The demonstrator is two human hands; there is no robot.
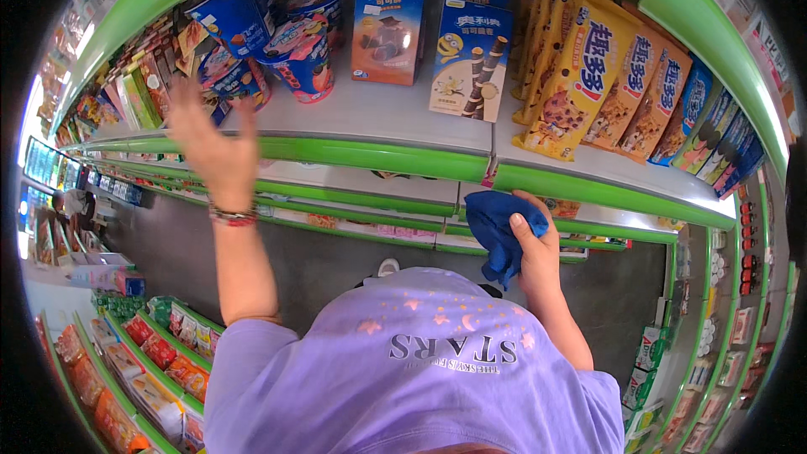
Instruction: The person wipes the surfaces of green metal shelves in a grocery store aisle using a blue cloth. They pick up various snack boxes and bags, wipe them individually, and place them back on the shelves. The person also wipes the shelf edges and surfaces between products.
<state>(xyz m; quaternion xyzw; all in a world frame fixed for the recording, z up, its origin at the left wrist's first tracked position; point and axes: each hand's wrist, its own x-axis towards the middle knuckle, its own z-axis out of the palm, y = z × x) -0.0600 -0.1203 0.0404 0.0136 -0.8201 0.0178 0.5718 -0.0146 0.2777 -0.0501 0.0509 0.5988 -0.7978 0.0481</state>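
Note:
My left hand is raised with its fingers spread and holds nothing; it is slightly blurred. Just beyond it, blue snack cups with pink lids stand at the left of the shelf. A larger blue tub leans over them, tilted. In my right hand a crumpled blue cloth is gripped, below the shelf's green front edge. Upright Oreo boxes, one brown and blue and one blue and cream, stand in rows mid-shelf.
Yellow cookie bags and orange ones lean in a row at the right. Lower green-edged shelves lie beneath. More shelves with packets are behind me at left, bottles at right. A person is far left.

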